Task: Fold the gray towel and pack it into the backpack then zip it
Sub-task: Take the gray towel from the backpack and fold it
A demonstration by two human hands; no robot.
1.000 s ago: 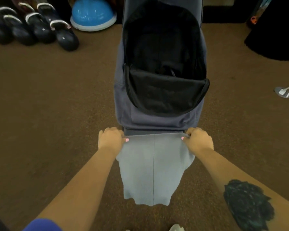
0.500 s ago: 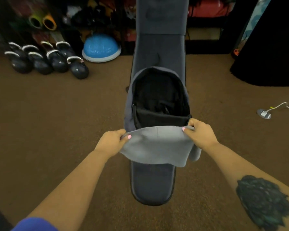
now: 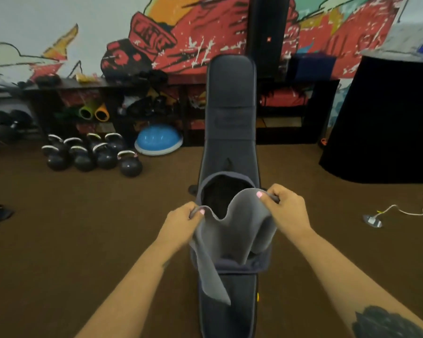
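The gray towel hangs slack between my two hands, its top edge sagging in the middle and one corner dangling low at the left. My left hand pinches the towel's left top corner. My right hand pinches the right top corner, a little higher. Directly behind and under the towel lies the dark gray backpack on a padded bench, its main compartment unzipped and gaping, black inside. The towel covers the lower half of the opening.
The long dark bench runs away from me across brown carpet. Several kettlebells and a blue dome sit at the left by a shelf. A black cylinder stands at the right, a white cable and floor socket near it.
My view has tilted up and back from the backpack. My hands have come closer together, so the taut towel edge now sags, and the towel has risen over the bag's opening.
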